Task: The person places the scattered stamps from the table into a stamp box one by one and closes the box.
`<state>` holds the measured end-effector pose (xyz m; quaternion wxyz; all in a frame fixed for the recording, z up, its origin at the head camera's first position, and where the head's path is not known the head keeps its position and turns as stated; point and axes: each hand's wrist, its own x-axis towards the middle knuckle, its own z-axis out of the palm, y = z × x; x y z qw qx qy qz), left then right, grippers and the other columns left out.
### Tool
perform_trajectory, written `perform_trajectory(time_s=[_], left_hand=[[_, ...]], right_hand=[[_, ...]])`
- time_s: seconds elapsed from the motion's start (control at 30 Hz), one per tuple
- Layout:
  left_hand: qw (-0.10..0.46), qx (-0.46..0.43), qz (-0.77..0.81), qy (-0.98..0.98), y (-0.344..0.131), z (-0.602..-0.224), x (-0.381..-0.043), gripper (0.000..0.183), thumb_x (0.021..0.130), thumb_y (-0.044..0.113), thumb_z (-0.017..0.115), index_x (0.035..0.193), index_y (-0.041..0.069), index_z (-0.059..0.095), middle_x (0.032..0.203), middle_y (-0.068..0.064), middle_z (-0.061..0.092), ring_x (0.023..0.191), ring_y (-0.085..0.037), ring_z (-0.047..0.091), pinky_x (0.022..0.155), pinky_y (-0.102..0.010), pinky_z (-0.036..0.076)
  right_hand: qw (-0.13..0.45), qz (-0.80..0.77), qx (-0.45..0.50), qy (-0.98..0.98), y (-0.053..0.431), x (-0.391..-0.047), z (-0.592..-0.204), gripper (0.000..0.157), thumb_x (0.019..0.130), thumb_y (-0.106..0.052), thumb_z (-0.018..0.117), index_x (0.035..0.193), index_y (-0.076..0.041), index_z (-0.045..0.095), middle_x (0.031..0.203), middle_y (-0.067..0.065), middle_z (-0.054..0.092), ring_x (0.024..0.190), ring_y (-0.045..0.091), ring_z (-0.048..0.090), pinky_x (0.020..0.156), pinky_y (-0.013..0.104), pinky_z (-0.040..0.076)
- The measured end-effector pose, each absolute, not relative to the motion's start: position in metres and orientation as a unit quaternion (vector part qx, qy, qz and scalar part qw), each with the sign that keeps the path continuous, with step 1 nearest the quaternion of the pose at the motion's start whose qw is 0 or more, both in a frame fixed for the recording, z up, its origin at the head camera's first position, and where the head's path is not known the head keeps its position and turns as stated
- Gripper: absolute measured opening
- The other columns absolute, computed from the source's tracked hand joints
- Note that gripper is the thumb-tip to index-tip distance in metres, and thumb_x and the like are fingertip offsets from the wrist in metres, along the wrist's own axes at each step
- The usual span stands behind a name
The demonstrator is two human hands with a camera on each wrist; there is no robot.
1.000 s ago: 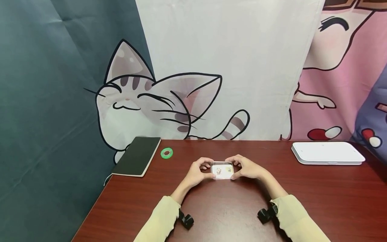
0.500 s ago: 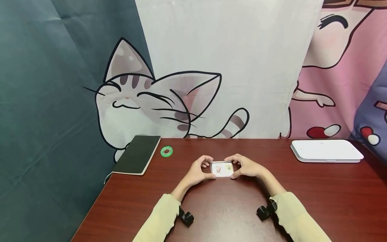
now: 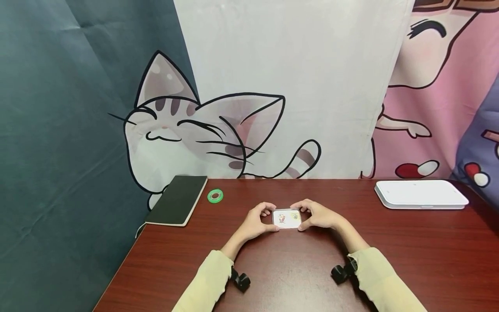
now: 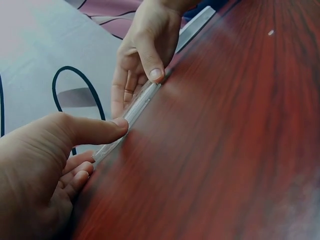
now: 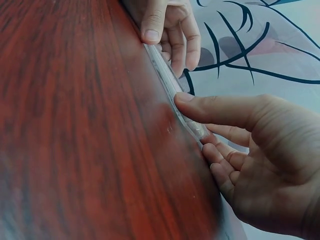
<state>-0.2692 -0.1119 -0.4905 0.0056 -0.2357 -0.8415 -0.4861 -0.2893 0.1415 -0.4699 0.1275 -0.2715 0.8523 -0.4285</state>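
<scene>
A small flat clear plastic box (image 3: 287, 219) with a white printed face lies at the middle of the brown table, between both hands. My left hand (image 3: 252, 223) grips its left end, thumb on the near edge and fingers at the far edge. At the right end, my right hand (image 3: 319, 216) holds it the same way. Seen edge-on in the left wrist view, the box (image 4: 136, 111) is thin and close to the tabletop. The right wrist view shows the right thumb (image 5: 215, 107) against the box's near side, other fingers loosely curled behind.
A black notebook (image 3: 177, 201) lies at the table's left edge, beside a green tape roll (image 3: 215, 196). Far right on the table (image 3: 429, 255) is a flat white case (image 3: 422, 194). A cartoon-printed curtain (image 3: 331, 86) hangs behind the table's back edge.
Both hands keep hold of the box in nearly the same place. The clear band along the box's far edge looks narrower than a second ago.
</scene>
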Motion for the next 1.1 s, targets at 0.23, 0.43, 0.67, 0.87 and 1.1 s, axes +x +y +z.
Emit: perform_trajectory(time_s=[0.23,0.43,0.67,0.87,1.1], left_hand=[[0.009,-0.238,-0.491,-0.838,-0.112,-0.490,-0.268,0.056,0.069,0.009,0.087,0.118,0.001,0.061,0.115,-0.014,0.066,0.102,-0.027,0.058,0.089,-0.027,0.047],[0.006,-0.231,-0.487,-0.842,-0.110,-0.491,-0.268,0.054,0.070,0.008,0.086,0.118,0.002,0.062,0.114,-0.013,0.067,0.101,-0.025,0.059,0.088,-0.025,0.046],[-0.001,-0.211,-0.479,-0.852,-0.111,-0.486,-0.270,0.051,0.069,0.007,0.086,0.115,0.005,0.064,0.113,-0.010,0.068,0.097,-0.020,0.060,0.086,-0.023,0.046],[-0.012,-0.198,-0.479,-0.855,-0.108,-0.481,-0.274,0.047,0.066,0.008,0.088,0.109,0.006,0.068,0.106,-0.011,0.070,0.089,-0.016,0.057,0.080,-0.022,0.045],[-0.025,-0.172,-0.487,-0.856,-0.108,-0.482,-0.270,0.045,0.065,0.005,0.089,0.106,0.006,0.069,0.102,-0.011,0.068,0.085,-0.013,0.053,0.078,-0.022,0.043]], right_hand=[[0.133,-0.439,-0.259,0.850,0.139,-0.287,-0.468,0.067,0.063,-0.008,0.086,0.125,0.001,0.062,0.108,0.017,0.054,0.095,0.021,0.048,0.079,0.027,0.039],[0.120,-0.447,-0.247,0.851,0.139,-0.285,-0.467,0.066,0.061,-0.004,0.087,0.121,0.004,0.064,0.108,0.020,0.052,0.091,0.020,0.049,0.077,0.024,0.040],[0.081,-0.435,-0.250,0.861,0.140,-0.288,-0.474,0.063,0.059,-0.015,0.091,0.116,-0.001,0.070,0.098,0.012,0.061,0.081,0.014,0.045,0.071,0.021,0.038],[0.077,-0.439,-0.219,0.868,0.140,-0.290,-0.474,0.065,0.054,-0.013,0.092,0.114,-0.002,0.071,0.104,0.014,0.065,0.080,0.016,0.047,0.069,0.021,0.038],[0.091,-0.444,-0.215,0.865,0.139,-0.288,-0.475,0.065,0.056,-0.012,0.092,0.117,-0.003,0.070,0.111,0.015,0.065,0.096,0.018,0.056,0.080,0.024,0.042]])
